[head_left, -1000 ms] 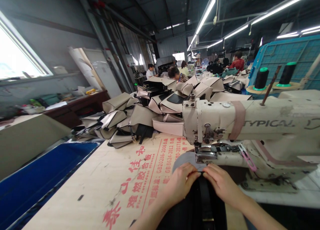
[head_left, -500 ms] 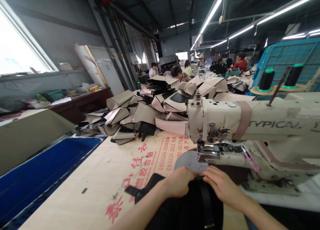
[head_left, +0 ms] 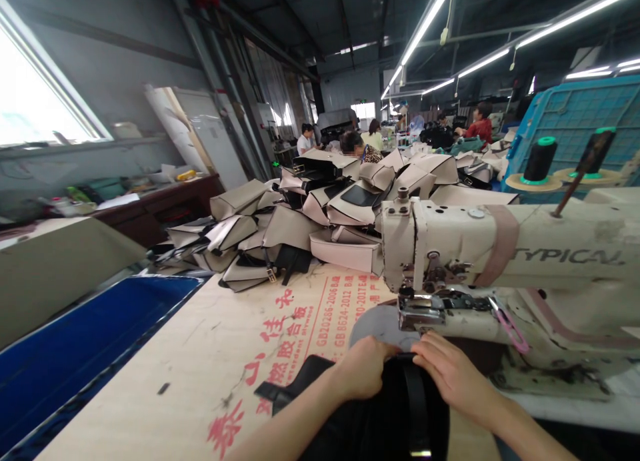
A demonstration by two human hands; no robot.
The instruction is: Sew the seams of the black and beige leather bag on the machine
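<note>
A black bag [head_left: 385, 417] with a strap and a bit of gold-coloured metal lies in front of me, at the near side of the sewing machine [head_left: 480, 247]. My left hand [head_left: 361, 371] grips its top edge, fingers closed around the rim. Just to the right, my right hand [head_left: 443, 362] pinches the same edge, close below the machine's metal arm end. A dark flap or strap end [head_left: 293, 384] sticks out to the left under my left forearm. Both sets of fingertips are partly hidden by the hands themselves.
A printed plywood table [head_left: 200, 354] carries a heap of beige and black bags [head_left: 295, 227] at its far side. A blue bin [head_left: 100, 354] stands left. Black thread spools [head_left: 540, 161] and a blue crate [head_left: 580, 114] are at right. Several people sit farther back.
The view has shifted a little, so the machine appears slightly farther right and lower. Both hands keep their hold on the bag's edge, with little movement.
</note>
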